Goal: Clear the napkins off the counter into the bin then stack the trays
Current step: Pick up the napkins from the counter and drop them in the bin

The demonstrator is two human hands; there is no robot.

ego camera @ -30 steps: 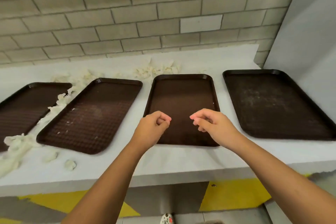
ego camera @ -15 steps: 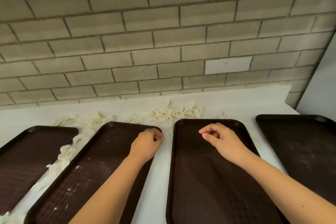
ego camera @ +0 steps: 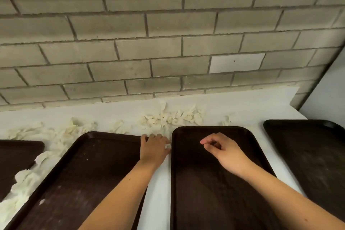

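Note:
Several dark brown trays lie side by side on the white counter (ego camera: 242, 102): one at the far left (ego camera: 16, 158), a second (ego camera: 84, 173), a third (ego camera: 214, 192) and one at the right (ego camera: 308, 145). Crumpled white napkins (ego camera: 173, 117) are heaped behind the trays, and more napkins (ego camera: 24, 183) fill the gap between the two left trays. My left hand (ego camera: 154, 147) is at the second tray's far right corner, fingers curled down, beside a small white scrap (ego camera: 168, 147); its fingertips are hidden. My right hand (ego camera: 222, 149) hovers over the third tray, loosely curled, holding nothing.
A grey brick wall (ego camera: 168, 43) rises directly behind the counter. A pale panel (ego camera: 328, 84) closes off the right end. Small white crumbs dot the second tray. No bin is in view.
Both hands have moved from the trays' near edge towards the far end, and the view has tilted up towards the wall. My left hand now reaches the gap between the two middle trays.

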